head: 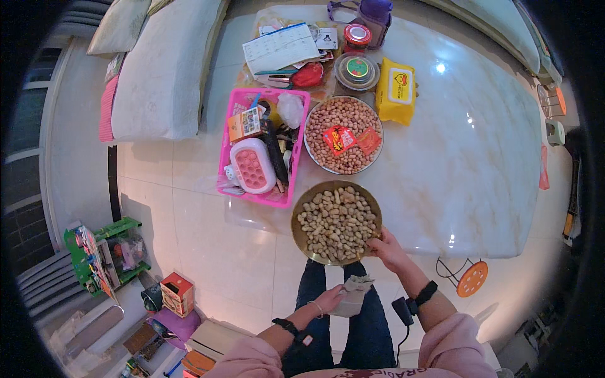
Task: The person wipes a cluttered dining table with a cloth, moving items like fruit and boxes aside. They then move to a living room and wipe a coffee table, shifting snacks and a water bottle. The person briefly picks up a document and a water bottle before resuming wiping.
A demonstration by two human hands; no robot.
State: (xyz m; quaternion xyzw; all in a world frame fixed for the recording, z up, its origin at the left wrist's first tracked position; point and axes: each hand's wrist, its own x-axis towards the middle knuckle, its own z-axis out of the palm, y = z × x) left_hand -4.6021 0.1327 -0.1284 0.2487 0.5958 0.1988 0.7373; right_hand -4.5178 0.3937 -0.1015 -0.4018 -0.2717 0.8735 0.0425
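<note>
My right hand (388, 249) grips the near right rim of a brass-coloured metal bowl (298, 236), which holds many unshelled peanuts (335, 224) at the table's near edge. Below the bowl, over my legs, my left hand (328, 300) holds a crumpled grey-white cloth or paper (350, 300); its exact kind is unclear. Just beyond the brass bowl stands a round bowl (307, 149) full of shelled peanuts (331, 113), with two red packets (339, 140) lying on top.
A pink plastic basket (298, 175) of mixed items overhangs the marble-patterned table (463, 179) at left. Farther back are yellow wipes (397, 92), a clear lidded container (357, 71), a red-lidded jar (358, 38) and a purple bottle (375, 21). An orange stool (472, 279) stands at right.
</note>
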